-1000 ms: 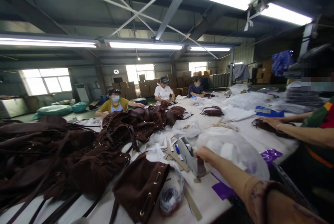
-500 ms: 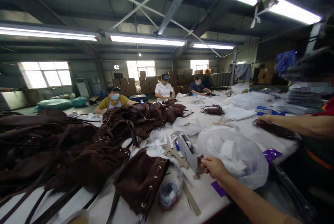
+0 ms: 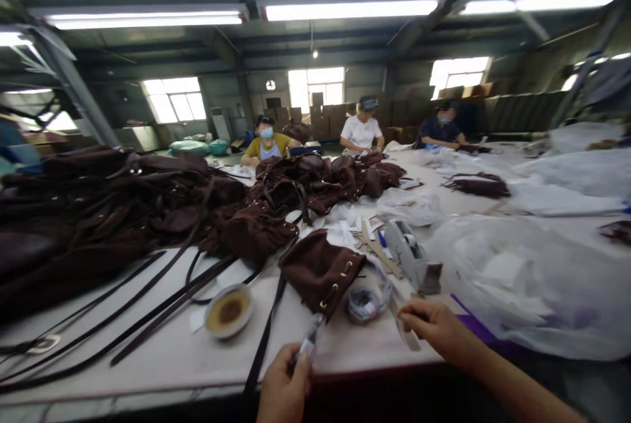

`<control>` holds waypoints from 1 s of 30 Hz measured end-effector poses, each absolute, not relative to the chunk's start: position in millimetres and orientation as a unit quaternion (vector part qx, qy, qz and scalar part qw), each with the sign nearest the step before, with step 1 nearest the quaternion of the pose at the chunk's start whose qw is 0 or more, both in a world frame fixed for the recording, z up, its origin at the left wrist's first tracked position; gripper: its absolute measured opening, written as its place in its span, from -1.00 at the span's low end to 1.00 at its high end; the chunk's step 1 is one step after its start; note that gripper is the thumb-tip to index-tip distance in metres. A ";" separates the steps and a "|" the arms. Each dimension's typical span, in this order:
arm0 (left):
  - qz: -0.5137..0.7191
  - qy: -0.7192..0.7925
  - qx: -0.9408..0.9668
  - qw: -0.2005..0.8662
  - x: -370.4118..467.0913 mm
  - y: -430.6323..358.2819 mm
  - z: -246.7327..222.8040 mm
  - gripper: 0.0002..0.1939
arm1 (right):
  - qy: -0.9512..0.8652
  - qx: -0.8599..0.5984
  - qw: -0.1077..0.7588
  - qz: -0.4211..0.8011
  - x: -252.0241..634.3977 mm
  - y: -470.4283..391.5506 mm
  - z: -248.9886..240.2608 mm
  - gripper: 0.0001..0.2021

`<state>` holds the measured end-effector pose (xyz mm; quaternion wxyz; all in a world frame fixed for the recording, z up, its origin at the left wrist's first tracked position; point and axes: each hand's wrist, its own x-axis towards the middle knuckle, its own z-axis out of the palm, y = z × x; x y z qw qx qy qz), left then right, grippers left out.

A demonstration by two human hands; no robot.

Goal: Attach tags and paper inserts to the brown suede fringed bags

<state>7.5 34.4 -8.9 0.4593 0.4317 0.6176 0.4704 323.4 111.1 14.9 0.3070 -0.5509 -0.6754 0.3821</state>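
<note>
Near the table's front edge, my left hand [image 3: 286,380] is closed on a small item in clear wrapping [image 3: 309,339], just below a dark brown drawstring bag [image 3: 318,268] with gold eyelets. My right hand [image 3: 428,321] is pinched, below the grey tape dispenser [image 3: 411,255]; whatever is between its fingers is too small to make out. A tan strip [image 3: 407,331] lies beside those fingers. Between the hands and farther back sits a coiled bundle in clear plastic [image 3: 363,301].
Brown bags and straps [image 3: 162,200] pile up at left. A bowl with brownish contents [image 3: 229,311] stands front left. A big translucent plastic bag [image 3: 517,278] fills the right. Three people sit across the table [image 3: 148,351].
The view has turned right to left, so things appear farther right. My left hand has come into view holding the wrapped item. My right hand has moved away from the tape dispenser toward me.
</note>
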 end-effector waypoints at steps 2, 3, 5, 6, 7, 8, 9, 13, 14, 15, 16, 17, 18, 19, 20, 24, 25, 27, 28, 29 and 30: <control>0.469 0.618 0.429 0.462 10.8 32.8 -7.8 -0.30 | -0.687 -0.497 0.302 0.436 281.0 88.0 19.2 -0.72; 0.469 0.623 0.433 0.452 12.1 31.5 -6.3 -0.34 | -0.690 -0.475 0.303 0.454 259.8 78.9 22.2 -0.72; 0.470 0.630 0.443 0.430 14.0 28.1 -3.3 -0.41 | -0.686 -0.446 0.300 0.490 220.9 67.5 27.7 -0.70; 0.473 0.632 0.448 0.420 14.5 26.3 -2.1 -0.45 | -0.679 -0.442 0.298 0.505 204.3 65.2 29.5 -0.69; 0.476 0.631 0.453 0.412 14.8 24.6 -1.2 -0.50 | -0.670 -0.441 0.300 0.516 190.0 64.9 30.3 -0.69; 0.479 0.630 0.460 0.404 14.9 23.1 -0.6 -0.55 | -0.662 -0.443 0.302 0.523 178.1 66.1 30.3 -0.69; 0.479 0.627 0.469 0.396 14.9 21.8 -0.2 -0.60 | -0.657 -0.446 0.304 0.526 168.7 68.2 29.3 -0.70; 0.471 0.626 0.509 0.356 15.4 19.1 1.0 -0.74 | -0.656 -0.468 0.294 0.515 149.9 76.9 19.5 -0.72; 0.468 0.627 0.516 0.348 15.5 18.9 1.1 -0.76 | -0.657 -0.476 0.290 0.508 148.4 77.9 16.4 -0.72; 0.468 0.628 0.521 0.341 15.6 18.9 1.0 -0.77 | -0.659 -0.483 0.287 0.500 147.7 78.3 13.4 -0.72; 0.468 0.628 0.524 0.335 15.6 19.0 0.8 -0.78 | -0.661 -0.489 0.285 0.493 147.5 78.3 10.6 -0.71; 0.469 0.627 0.527 0.331 15.4 19.2 0.4 -0.78 | -0.663 -0.495 0.282 0.486 147.8 78.0 8.1 -0.70; 0.470 0.625 0.530 0.328 15.3 19.5 0.0 -0.79 | -0.664 -0.500 0.279 0.481 148.2 77.6 6.0 -0.69; 0.471 0.625 0.532 0.324 15.1 19.9 -0.5 -0.80 | -0.664 -0.505 0.277 0.477 148.7 77.2 4.3 -0.68; 0.471 0.624 0.534 0.321 14.9 20.2 -1.0 -0.81 | -0.661 -0.510 0.277 0.475 149.2 76.9 2.9 -0.67; 0.474 0.619 0.537 0.321 14.4 20.4 -1.9 -0.83 | -0.641 -0.521 0.291 0.483 149.6 76.4 -0.1 -0.64; 0.475 0.618 0.536 0.325 14.4 20.1 -1.8 -0.83 | -0.635 -0.525 0.293 0.486 149.1 76.4 -0.6 -0.64; 0.474 0.619 0.532 0.330 14.5 19.3 -1.4 -0.83 | -0.620 -0.536 0.288 0.495 147.7 76.2 -1.8 -0.64; 0.473 0.620 0.531 0.332 14.6 18.8 -1.3 -0.83 | -0.611 -0.544 0.282 0.502 146.8 76.1 -2.6 -0.63; 0.472 0.621 0.531 0.332 14.8 18.2 -1.3 -0.82 | -0.601 -0.551 0.274 0.510 145.7 75.8 -3.6 -0.62; 0.471 0.621 0.532 0.331 15.0 17.7 -1.5 -0.82 | -0.590 -0.558 0.266 0.520 144.6 75.5 -4.6 -0.62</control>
